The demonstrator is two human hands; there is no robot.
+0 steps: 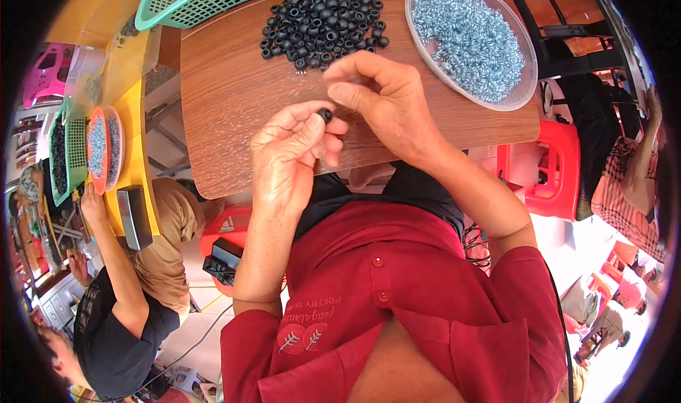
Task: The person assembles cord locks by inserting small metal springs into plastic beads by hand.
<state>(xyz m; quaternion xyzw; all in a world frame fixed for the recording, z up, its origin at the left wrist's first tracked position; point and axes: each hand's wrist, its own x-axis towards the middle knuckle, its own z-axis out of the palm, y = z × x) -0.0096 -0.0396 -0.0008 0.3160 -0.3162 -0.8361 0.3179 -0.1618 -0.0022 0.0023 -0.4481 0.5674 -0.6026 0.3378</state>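
Note:
Between the thumb and fingers of my left hand is a small round black plastic knob-like part with a hole in it. My right hand hovers just above and to the right of it, fingers bent and thumb drawn in toward the fingertips. Whatever those fingertips may hold is too small to make out. Beyond both hands a heap of similar black parts lies on the brown wooden table. At the heap's near edge are a few tiny shiny metal pieces.
A round clear tub of small silvery-blue metal pieces stands at the far right. A green basket is at the far left. A red stool is beside the table on the right. Another person works at a yellow table on the left.

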